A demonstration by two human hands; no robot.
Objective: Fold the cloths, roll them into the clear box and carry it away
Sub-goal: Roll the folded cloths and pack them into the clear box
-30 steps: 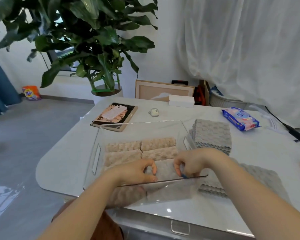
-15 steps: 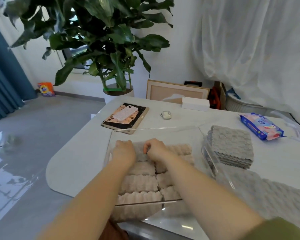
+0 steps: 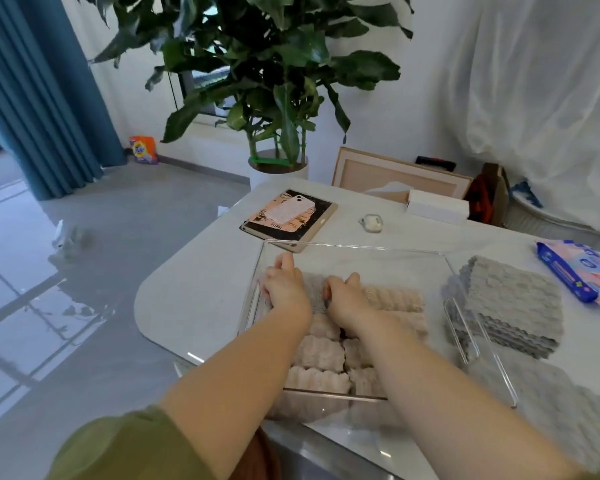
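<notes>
- We have both hands down inside the big clear plastic box [image 3: 361,245]. It sits on the white table [image 3: 187,306] right in front of us.
- Our left hand [image 3: 284,289] and our right hand [image 3: 343,296] hold one rolled-up grey bumpy cloth [image 3: 314,294] between them. The fingers of both hands are bent down over it, one hand at each end. Only a small bit of the grey roll shows in the gap between the hands.
- The grey roll lies at the far left of the box. Its long side runs from left to right, the same way as the beige bumpy cloth rolls [image 3: 392,301] packed next to it and in front of it. Our left hand is just beside the left wall of the box.
- We think this roll is being tucked into its spot. It may spring open when we let go, so it should sit tight against the beige roll on its right.
- More cloths wait outside the box. A stack of folded grey cloths [image 3: 510,306] sits just beside the right wall. One flat grey cloth [image 3: 561,410] is spread on the table, closer to us.
- Both lie to the right of the box, so our right hand is the nearer one to reach for them.
</notes>
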